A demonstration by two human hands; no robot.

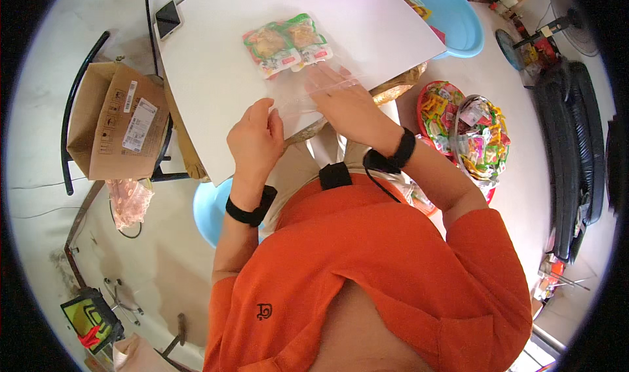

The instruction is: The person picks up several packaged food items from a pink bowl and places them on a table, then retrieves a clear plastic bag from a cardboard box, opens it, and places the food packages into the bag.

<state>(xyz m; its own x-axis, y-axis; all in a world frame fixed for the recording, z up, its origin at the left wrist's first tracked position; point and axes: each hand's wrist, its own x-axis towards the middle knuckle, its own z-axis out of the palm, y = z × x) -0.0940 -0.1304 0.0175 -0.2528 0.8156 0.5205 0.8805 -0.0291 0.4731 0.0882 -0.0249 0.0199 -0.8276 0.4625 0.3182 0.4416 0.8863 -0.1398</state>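
Observation:
On the white table (211, 82) lies a clear plastic bag (295, 94) with two sealed snack food packets (285, 42) side by side at its far end. The packets have green and red edges and see-through windows showing pale brown food. My left hand (258, 133) pinches the near left edge of the bag between thumb and fingers. Stretched flat, my right hand (346, 106) has its fingers under the clear film, their tips close to the near edge of the right packet. Whether those tips touch the packet is hard to see.
A smartphone (168, 19) rests at the table's far left corner. Left of the table, a cardboard box (123, 121) sits on a black-framed chair. A blue basin (459, 15) stands beyond the right corner. Bowls of colourful packets (481, 141) stand at right, near a black sofa (565, 160).

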